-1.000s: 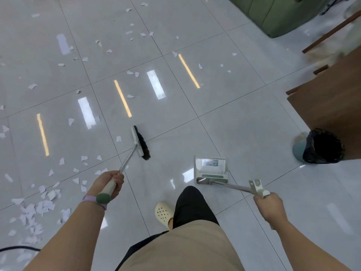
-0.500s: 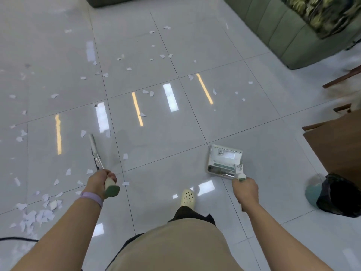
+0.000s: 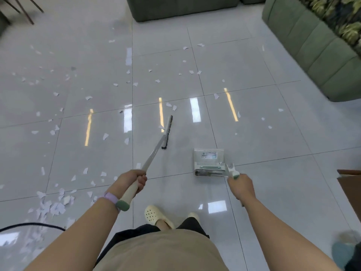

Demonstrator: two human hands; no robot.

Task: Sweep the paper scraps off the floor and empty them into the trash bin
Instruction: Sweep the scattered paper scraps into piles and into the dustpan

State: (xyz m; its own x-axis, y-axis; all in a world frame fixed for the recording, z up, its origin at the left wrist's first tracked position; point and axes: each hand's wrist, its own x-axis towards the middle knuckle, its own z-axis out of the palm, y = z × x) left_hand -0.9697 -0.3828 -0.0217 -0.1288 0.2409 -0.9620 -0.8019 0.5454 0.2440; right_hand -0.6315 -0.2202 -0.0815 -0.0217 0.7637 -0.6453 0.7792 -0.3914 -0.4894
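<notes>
Paper scraps [image 3: 56,207] lie all over the shiny gray floor [image 3: 254,133]. They are small, white and torn. Most sit in a messy heap at the lower left, and more are spread thin across the tiles farther off. The left hand [image 3: 130,179] is wrapped tight around the pale handle of a broom [image 3: 154,151]. Its dark bristles point away, near a few scraps. The right hand [image 3: 241,185] grips the handle of a dustpan [image 3: 208,162], which sits on the floor just beside the broom head. A green sofa [image 3: 312,47] stands at the upper right. The trash bin [image 3: 343,255] peeks in, blurry, at the bottom right corner.
</notes>
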